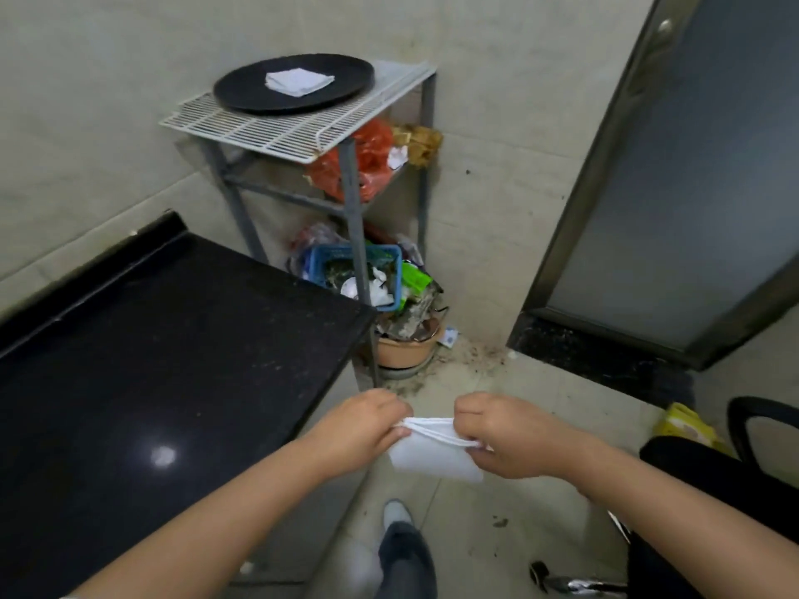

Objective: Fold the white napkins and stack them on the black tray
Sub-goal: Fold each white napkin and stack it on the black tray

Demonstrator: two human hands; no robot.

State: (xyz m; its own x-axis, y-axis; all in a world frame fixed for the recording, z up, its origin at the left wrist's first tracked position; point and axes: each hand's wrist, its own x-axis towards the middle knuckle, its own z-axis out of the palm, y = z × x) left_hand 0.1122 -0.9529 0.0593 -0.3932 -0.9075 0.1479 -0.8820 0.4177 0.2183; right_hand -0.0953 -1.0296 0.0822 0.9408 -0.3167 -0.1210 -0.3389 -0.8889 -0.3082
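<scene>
Now the left hand and right hand each pinch the white napkin; matching its edges evenly should make a neat fold for the black tray.

Beige tiled wall at 11 o'clock; metal rack at 12; black counter at 9; frosted door at 2; tiled floor below.

Soft, even indoor light — glare spot on the black counter, edges warped.
</scene>
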